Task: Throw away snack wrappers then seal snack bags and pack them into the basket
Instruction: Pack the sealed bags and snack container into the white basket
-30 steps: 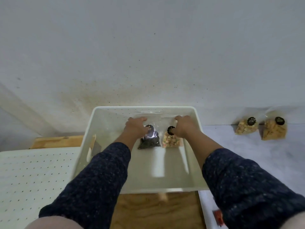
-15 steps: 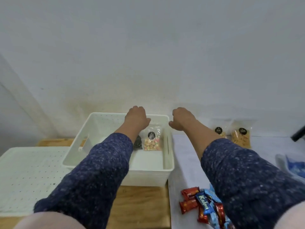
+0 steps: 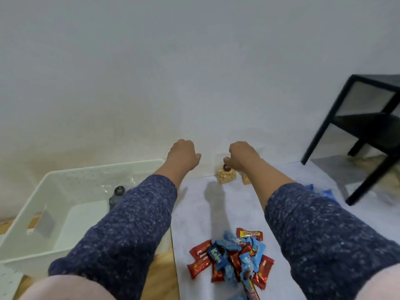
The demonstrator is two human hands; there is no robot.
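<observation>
White basket (image 3: 32,204) left of both hands

A single head-worn camera looks forward and down over the tabletop (image 3: 201,213), close above both forearms, facing the wall.

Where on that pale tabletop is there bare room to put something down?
The bare patch lies between the two forearms: behind the candy pile, in front of the snack bags by the wall. The near edge is crowded with candies; the white basket takes the left.
</observation>
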